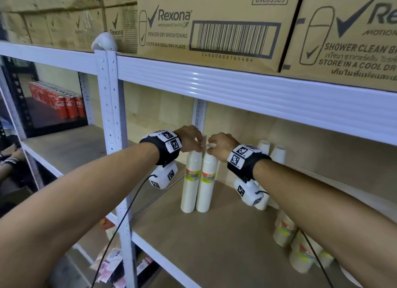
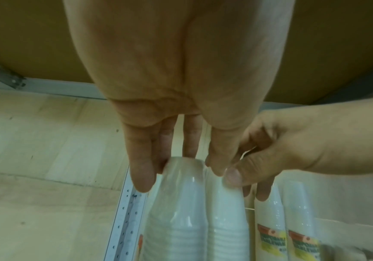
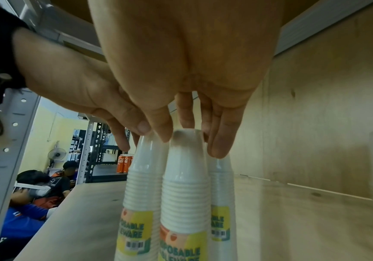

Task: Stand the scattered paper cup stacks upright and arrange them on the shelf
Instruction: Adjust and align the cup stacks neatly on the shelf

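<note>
Two tall white paper cup stacks in clear wrap stand upright side by side on the wooden shelf board. My left hand grips the top of the left stack, its fingertips curled round the top cup. My right hand pinches the top of the right stack, with its fingers round the stack's top. The two stacks touch each other. More upright stacks stand behind my right wrist. Other stacks lie on their sides at the front right.
A white steel upright stands just left of the stacks, and the shelf beam hangs low overhead with cardboard boxes on it. Red cans sit on a far rack. Bare board lies in front of the stacks.
</note>
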